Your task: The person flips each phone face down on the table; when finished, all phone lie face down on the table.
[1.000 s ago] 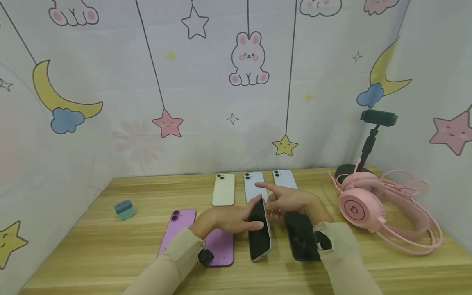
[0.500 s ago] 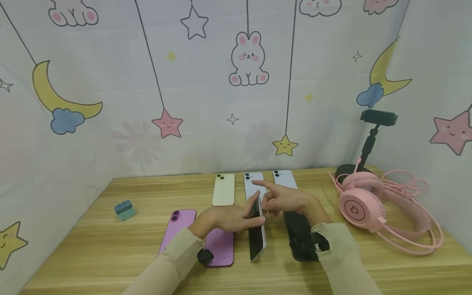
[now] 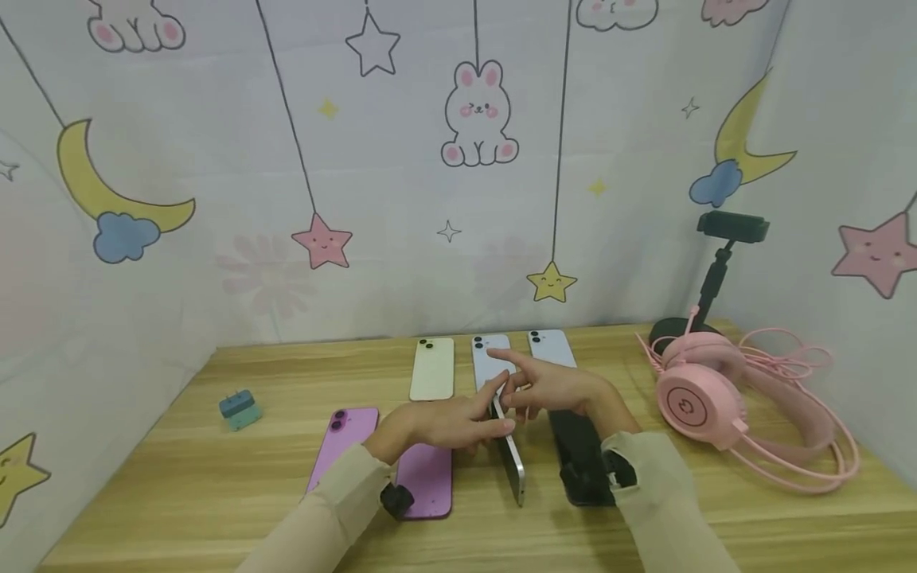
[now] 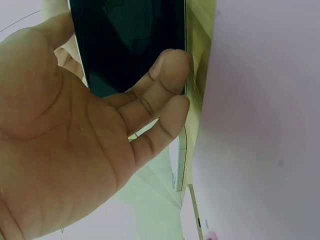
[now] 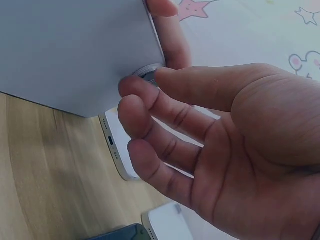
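Note:
A pale phone point(image 3: 513, 471) with a dark screen stands tilted on its long edge above the table. My left hand point(image 3: 451, 422) holds it, thumb at its top and fingers along its side. Seen from the left wrist, the black screen point(image 4: 127, 45) faces the palm. My right hand point(image 3: 555, 387) is at the phone's upper end, index finger pointing forward. In the right wrist view its thumb and middle fingertip pinch at the metal-rimmed camera lens point(image 5: 149, 71) on the phone's grey-white back point(image 5: 65, 45). The fingertips partly hide the lens.
Two purple phones point(image 3: 430, 477) lie left of the hands, a dark phone point(image 3: 576, 450) under the right wrist. Behind are a cream phone point(image 3: 433, 370) and two pale blue phones point(image 3: 491, 358). Pink headphones point(image 3: 691, 406) and a black stand point(image 3: 715, 274) are right; a small blue-green block point(image 3: 239, 410) left.
The held phone has turned from screen up to nearly edge-on, its lower end swinging right. My right hand has moved slightly left, in closer against the phone's upper end.

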Motion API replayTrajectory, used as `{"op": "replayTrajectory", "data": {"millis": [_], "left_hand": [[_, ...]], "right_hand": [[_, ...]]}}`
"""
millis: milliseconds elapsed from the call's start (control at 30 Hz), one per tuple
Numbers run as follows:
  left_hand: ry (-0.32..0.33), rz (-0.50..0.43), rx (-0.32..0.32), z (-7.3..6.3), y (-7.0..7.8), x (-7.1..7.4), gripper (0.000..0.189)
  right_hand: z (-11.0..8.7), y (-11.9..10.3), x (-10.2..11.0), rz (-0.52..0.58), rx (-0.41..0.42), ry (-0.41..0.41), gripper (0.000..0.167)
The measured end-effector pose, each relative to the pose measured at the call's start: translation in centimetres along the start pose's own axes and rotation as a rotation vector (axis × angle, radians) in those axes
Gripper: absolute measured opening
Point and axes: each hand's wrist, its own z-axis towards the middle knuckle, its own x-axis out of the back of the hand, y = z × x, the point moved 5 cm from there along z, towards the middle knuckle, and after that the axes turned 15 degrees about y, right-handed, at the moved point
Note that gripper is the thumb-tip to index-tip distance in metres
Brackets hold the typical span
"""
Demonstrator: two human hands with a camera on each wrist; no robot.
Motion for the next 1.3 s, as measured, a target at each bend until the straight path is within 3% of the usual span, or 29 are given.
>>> {"op": "replayTrajectory", "data": {"millis": [467, 767, 1033, 1300], "left_hand": [[0.028, 0.029, -0.022, -0.3, 0.1, 0.8, 0.089], [0.034, 0.044, -0.07, -0.4, 0.2, 1.2, 0.075], [0.046, 0.136, -0.136, -0.5, 0.6, 1.8, 0.06], [0.058, 0.17, -0.196, -0.5, 0.9, 2.1, 0.048]], "right_hand": [[-0.1, 0.7, -0.1, -0.028, -0.078, -0.016, 0.083], [-0.2, 1.3, -0.3, -0.051, -0.12, -0.044, 0.082], [-0.4, 1.6, -0.8, -0.037, -0.174, -0.094, 0.082], [-0.7, 1.8, -1.1, -0.021, -0.24, -0.158, 0.082]]}}
